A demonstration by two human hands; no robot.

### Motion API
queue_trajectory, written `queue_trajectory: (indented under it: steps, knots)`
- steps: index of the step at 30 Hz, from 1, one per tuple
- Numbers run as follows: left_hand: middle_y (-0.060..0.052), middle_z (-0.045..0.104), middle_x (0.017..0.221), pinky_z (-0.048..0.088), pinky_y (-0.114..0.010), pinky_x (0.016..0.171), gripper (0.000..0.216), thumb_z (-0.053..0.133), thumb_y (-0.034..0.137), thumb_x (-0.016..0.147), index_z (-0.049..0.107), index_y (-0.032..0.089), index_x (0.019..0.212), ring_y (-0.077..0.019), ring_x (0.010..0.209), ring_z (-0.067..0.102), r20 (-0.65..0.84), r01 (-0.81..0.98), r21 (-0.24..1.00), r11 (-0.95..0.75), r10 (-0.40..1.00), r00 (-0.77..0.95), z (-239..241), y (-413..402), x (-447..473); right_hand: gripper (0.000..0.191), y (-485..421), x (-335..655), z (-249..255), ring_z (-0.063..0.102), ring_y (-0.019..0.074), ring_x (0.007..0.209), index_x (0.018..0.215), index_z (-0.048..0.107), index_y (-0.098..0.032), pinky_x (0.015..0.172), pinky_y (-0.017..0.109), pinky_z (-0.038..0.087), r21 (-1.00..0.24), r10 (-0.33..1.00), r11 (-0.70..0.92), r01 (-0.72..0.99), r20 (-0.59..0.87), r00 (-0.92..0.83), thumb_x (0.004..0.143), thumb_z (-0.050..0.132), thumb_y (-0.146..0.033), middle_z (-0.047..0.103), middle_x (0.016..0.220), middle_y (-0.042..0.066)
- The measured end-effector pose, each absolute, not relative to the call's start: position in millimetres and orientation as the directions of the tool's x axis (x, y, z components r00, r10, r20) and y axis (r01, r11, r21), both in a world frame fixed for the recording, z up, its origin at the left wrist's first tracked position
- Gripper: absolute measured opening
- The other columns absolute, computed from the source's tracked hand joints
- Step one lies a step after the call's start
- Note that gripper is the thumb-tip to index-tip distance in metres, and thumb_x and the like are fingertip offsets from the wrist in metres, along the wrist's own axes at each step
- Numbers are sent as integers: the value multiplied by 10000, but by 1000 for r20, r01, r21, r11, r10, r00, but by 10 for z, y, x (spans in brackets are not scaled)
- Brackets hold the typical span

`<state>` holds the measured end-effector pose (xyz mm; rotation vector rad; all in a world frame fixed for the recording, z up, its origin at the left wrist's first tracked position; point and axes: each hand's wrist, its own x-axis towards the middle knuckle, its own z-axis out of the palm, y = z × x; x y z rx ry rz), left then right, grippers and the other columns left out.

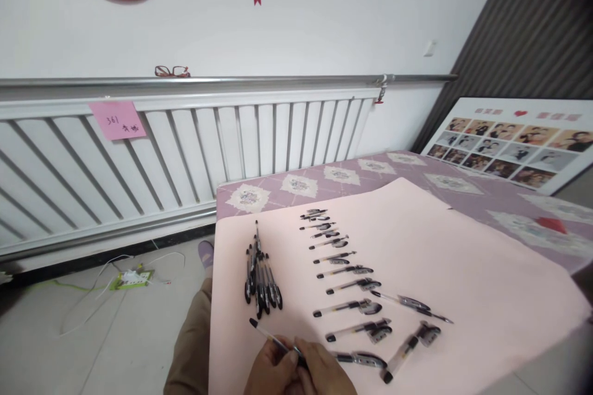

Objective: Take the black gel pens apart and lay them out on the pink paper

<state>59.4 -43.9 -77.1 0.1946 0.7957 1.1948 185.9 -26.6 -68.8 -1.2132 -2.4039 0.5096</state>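
Observation:
Both my hands meet at the bottom edge over a pink sheet point(463, 284). My left hand point(271, 370) and my right hand point(324, 373) are closed together on a black pen point(271, 336) that points up-left. Just right of them lies a pen cap point(364, 359). A bundle of assembled black pens point(262, 281) lies to the upper left. A row of several pens with caps beside them point(345, 271) runs diagonally across the sheet. A bare refill point(412, 303) and a clear barrel point(410, 349) lie at the row's near end.
The pink sheet covers a table with a purple patterned cloth point(324, 182). A white radiator point(185, 148) with a pink note point(117, 119) and glasses point(172, 71) on top lines the wall. A photo board point(514, 145) leans at right. My leg point(192, 339) and cables point(134, 276) are on the floor side.

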Motion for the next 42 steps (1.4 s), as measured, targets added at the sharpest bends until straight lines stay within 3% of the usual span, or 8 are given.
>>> queue_trajectory:
  steps: [11,21,35,42]
  knots:
    - [54,615,561,359,-241,524,465,742,428,522,420,208,775,-106,493,576,-557,-625,557,548,804,208,-754,-450,606,433,-271,1964,-615,621,208,879,1128,562,-144,782,278,493,-465,845,506,726,101,-525,729,438,-32,659,972,106]
    - [30,645,606,354,-243,522,504,769,446,455,442,202,751,-127,536,599,-562,-613,567,550,802,201,-794,-426,627,463,-276,1970,-528,599,192,912,1151,546,-157,816,244,458,-478,850,468,743,14,-527,719,440,-28,639,992,98]
    - [24,637,605,337,-235,521,509,784,441,414,510,192,762,-130,530,601,-548,-608,589,532,816,183,-784,-402,676,441,-229,2024,-615,588,189,912,1133,539,-122,817,259,455,-525,851,483,701,94,-517,719,414,-33,632,991,114]
    - [22,630,591,356,-259,524,539,759,512,393,456,201,712,-141,488,591,-552,-580,631,516,824,132,-865,-394,674,418,-215,1984,-497,585,193,899,1093,564,-157,786,251,455,-542,843,457,706,11,-537,713,424,-56,630,978,99]
